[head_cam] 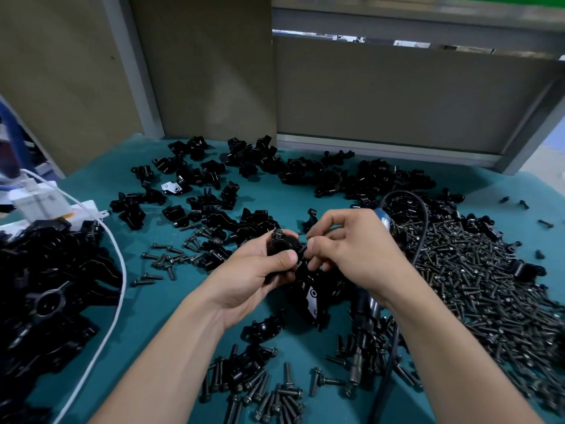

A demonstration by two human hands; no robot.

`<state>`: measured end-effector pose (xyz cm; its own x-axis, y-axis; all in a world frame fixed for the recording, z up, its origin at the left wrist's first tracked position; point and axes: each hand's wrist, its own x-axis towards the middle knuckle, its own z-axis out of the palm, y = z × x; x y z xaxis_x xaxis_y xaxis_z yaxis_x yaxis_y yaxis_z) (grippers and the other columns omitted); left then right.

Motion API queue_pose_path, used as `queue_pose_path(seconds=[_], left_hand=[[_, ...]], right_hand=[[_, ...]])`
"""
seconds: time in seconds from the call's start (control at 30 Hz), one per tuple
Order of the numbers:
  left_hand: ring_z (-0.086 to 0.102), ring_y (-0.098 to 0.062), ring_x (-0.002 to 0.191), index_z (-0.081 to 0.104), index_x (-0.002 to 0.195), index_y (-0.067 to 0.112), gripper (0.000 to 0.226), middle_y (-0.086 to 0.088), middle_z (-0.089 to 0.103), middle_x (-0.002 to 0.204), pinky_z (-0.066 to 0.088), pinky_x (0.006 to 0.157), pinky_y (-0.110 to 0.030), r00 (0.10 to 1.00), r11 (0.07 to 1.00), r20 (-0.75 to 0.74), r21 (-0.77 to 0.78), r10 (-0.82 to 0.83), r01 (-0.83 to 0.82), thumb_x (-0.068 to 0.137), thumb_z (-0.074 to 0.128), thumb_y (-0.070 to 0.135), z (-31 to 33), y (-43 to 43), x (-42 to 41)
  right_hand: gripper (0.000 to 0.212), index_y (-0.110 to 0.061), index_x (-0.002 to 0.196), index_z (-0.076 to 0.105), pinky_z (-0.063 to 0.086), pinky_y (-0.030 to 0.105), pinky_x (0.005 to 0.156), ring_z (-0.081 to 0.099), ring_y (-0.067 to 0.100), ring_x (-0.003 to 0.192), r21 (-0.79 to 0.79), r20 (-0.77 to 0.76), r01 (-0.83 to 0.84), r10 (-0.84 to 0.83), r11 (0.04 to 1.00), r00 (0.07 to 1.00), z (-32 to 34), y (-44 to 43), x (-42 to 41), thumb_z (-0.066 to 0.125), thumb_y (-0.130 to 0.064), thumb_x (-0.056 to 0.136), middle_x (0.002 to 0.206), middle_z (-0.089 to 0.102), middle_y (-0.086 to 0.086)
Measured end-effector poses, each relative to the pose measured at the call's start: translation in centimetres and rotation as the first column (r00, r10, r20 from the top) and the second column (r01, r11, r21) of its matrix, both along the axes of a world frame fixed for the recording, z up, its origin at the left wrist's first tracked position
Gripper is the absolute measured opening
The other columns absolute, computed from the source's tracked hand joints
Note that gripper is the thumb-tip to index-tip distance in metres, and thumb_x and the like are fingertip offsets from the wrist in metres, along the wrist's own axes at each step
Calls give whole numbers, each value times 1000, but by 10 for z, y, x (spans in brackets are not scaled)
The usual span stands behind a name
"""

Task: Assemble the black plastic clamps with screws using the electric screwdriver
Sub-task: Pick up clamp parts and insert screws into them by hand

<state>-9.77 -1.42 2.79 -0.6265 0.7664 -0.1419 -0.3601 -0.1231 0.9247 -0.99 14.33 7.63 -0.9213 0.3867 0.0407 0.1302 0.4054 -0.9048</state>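
Fingertips (312, 243) of the right hand (348, 249) pinch a short dark metal screw (302, 248), its end set against the small black plastic clamp (282, 244); the left hand (250, 273) grips that clamp, thumb curled across its front, above the teal bench mat (146, 332) at mid-frame. Step in hand, as judged: seating a screw by hand in the clamp before driving; how far the screw has entered cannot be told. The dark electric screwdriver with a blue end (365, 304) lies on the mat beneath the right wrist, untouched; its black cable (423, 228) loops behind. The next move calls for the right hand to release the screw, take up the screwdriver and align its bit with the screw head, with the left hand holding the clamp steady. Outward: heap of loose dark screws (474, 286) to the right; scattered black clamp parts (275, 169) beyond.
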Motion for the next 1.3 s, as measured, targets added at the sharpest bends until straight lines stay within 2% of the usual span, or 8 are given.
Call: queue_pose_path(seconds=[0.37, 0.5, 0.6, 0.73, 0.87, 1.1, 1.23, 1.3], left_hand=[[57, -17, 87, 63, 123, 3, 25, -8, 67, 98, 48, 81, -28, 998, 999, -59, -37, -6, 4, 99, 59, -3, -3, -1, -2], [63, -19, 89, 65, 118, 0, 21, -10, 70, 99, 53, 78, -25, 985, 997, -167, -77, -36, 23, 98, 60, -4, -5, 0, 0], [66, -12, 81, 68, 115, 0, 21, -8, 71, 93, 53, 71, -22, 968, 995, -252, -100, -21, -4, 97, 61, -8, -7, 2, 3], [67, -13, 82, 71, 115, 6, 25, -8, 73, 95, 53, 73, -24, 965, 994, -261, -104, -9, -18, 97, 63, -8, -7, 3, 3], [67, -18, 82, 71, 104, 8, 19, -6, 73, 89, 54, 77, -29, 970, 993, -242, -113, -10, -18, 97, 63, -7, -8, 2, 2], [70, -13, 77, 71, 105, 7, 23, -5, 74, 87, 54, 69, -23, 964, 990, -265, -142, -31, -7, 94, 64, -12, -5, 0, 3], [69, -16, 72, 57, 120, 5, 33, -5, 72, 82, 56, 66, -26, 981, 993, -193, -102, 33, -53, 93, 66, -13, -2, 1, 2], [69, -17, 72, 55, 122, 4, 36, -7, 71, 82, 57, 66, -27, 982, 995, -188, -87, 24, -41, 92, 66, -14, -1, 0, 3]], right_hand=[[12, -7, 80, 68, 57, 35, 62, 74, 31, 65, -17, 1, 48, -48, 999, 999, -6, 1, 0, 71, 2, 86, 67, 76, 9], [19, -17, 74, 68, 49, 25, 54, 68, 15, 54, 246, 135, 37, -72, 969, 988, -3, -2, -2, 73, -19, 92, 61, 73, 2], [36, -19, 66, 61, 40, 30, 52, 63, 23, 64, 452, 199, 37, -142, 891, 970, -7, -9, -4, 66, -37, 97, 61, 65, 0], [49, -20, 61, 57, 41, 34, 54, 59, 23, 61, 457, 198, 15, -118, 890, 973, -8, -9, -3, 56, -48, 102, 55, 58, -2], [18, -27, 78, 69, 57, 34, 64, 67, 15, 61, 404, 187, -56, -23, 913, 982, 1, -1, 0, 65, -29, 96, 63, 71, -3], [40, -15, 68, 59, 46, 35, 55, 61, 27, 64, 532, 243, -12, -139, 846, 960, -10, -17, -4, 55, -34, 102, 65, 63, 5], [24, -24, 74, 64, 54, 33, 56, 63, 13, 55, 416, 209, -35, -59, 909, 976, 0, -9, -2, 62, -27, 98, 63, 70, -1], [29, -20, 69, 61, 52, 33, 56, 64, 19, 60, 479, 225, -44, -74, 877, 972, -1, -12, -3, 60, -22, 98, 62, 67, 2]])
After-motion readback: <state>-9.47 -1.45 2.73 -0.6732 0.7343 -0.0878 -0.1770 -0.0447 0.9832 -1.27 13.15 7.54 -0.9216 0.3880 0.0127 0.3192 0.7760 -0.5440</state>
